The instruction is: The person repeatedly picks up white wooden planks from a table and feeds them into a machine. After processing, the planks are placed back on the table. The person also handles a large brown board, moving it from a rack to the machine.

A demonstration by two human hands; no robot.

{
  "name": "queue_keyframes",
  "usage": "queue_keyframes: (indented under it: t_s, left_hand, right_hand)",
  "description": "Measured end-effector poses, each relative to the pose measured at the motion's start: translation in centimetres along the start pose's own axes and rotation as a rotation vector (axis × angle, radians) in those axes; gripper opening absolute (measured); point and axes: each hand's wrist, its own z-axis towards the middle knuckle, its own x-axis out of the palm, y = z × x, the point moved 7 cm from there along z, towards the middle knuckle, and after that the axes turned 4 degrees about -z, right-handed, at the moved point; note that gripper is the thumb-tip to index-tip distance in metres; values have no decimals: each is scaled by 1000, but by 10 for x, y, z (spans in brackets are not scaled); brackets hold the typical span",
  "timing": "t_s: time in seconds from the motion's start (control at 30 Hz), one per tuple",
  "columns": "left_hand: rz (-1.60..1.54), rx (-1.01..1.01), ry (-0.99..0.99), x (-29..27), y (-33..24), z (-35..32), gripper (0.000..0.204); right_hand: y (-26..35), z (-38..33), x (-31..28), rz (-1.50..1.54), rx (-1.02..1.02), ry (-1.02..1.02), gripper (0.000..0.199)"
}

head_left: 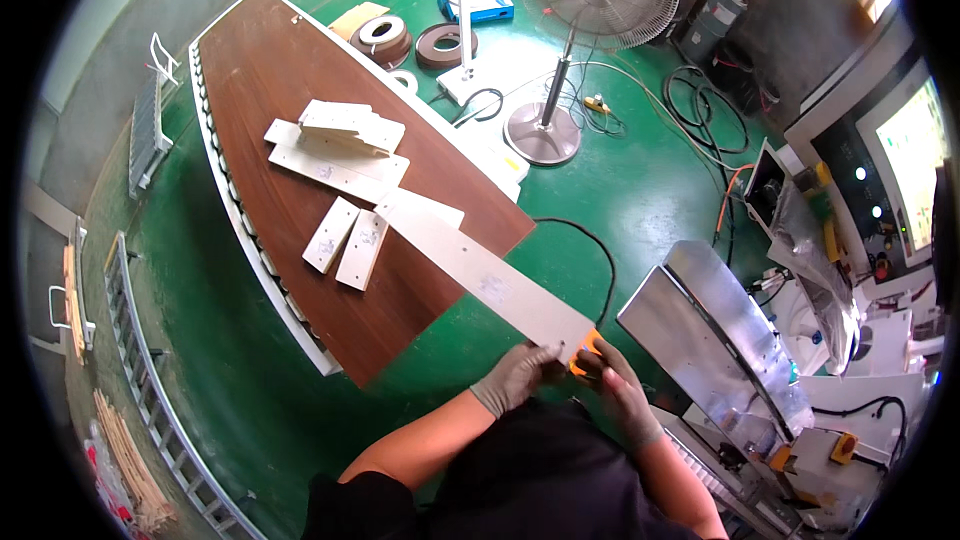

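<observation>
A long off-white board [478, 270] with small holes and a pale label stretches from my body toward the brown panel, its far end over the smaller boards there. My gloved left hand [515, 377] grips the near end from the left side. At that same end, my gloved right hand [622, 392] has its fingers closed around a small orange hand tool [586, 352], which sits against the board's short edge. My fingers cover much of the tool, so its exact kind cannot be made out. Several shorter white boards [335, 172] lie piled and scattered on the brown panel [250, 70].
The panel rests on a roller-edged stand [240, 230] at left. Beyond it are edging-tape rolls [383, 38], a pedestal fan [548, 130] and cables [700, 110] on the green floor. Right of me stand a metal-covered machine [700, 330] and a lit screen [912, 165]. A roller conveyor [165, 405] runs along the left.
</observation>
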Motion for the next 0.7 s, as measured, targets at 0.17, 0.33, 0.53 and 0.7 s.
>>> queue_keyframes:
  t_s: [0.17,0.33,0.53,0.7]
  left_hand:
    - [325,-6,107,7,16,-10,57]
    - [61,180,-218,-60,-25,29,62]
    - [-248,469,-502,-123,-151,84,64]
    - [-238,363,-282,-18,-112,147,76]
  right_hand:
    - [-32,35,-1,40,90,-165,51]
    - [-8,13,-7,79,74,-216,38]
    - [11,-121,-96,-122,84,-457,44]
    - [-24,-233,-127,188,-62,-737,63]
